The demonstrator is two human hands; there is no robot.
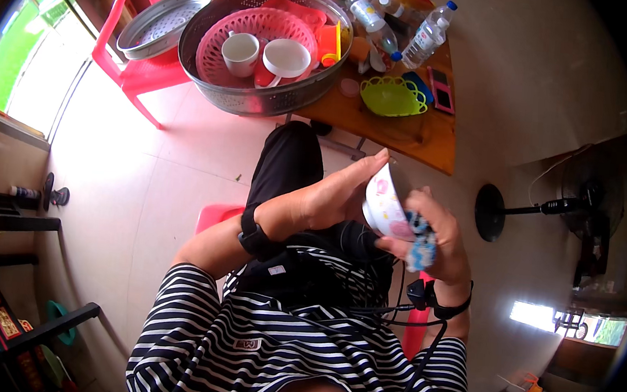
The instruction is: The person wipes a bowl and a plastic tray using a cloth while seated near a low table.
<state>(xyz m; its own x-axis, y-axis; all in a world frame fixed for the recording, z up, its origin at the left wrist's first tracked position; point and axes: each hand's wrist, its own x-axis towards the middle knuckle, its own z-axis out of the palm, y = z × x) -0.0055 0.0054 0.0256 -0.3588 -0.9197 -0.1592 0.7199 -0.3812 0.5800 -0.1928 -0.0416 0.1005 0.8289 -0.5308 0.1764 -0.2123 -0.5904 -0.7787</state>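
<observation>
A white bowl [383, 204] with a pink floral pattern is tilted on its side above my lap. My left hand [341, 194] grips it from the left, with the thumb at the upper rim. On the other side, my right hand [443, 234] holds a blue and white cloth [423, 244] against the bowl's rim and wall. The bowl's inside is mostly turned away from view. Ahead, a large perforated metal basin [260, 100] holds a pink plastic basket [215, 44], a white mug [240, 55] and a white bowl [287, 58].
The wooden table [406, 140] carries a green plastic basket [393, 98], a pink phone-like item [441, 91] and several plastic bottles [426, 39]. A pink chair [151, 78] bears a metal steamer tray [164, 24]. A standing fan [490, 212] is at right. Black cables [387, 318] cross my lap.
</observation>
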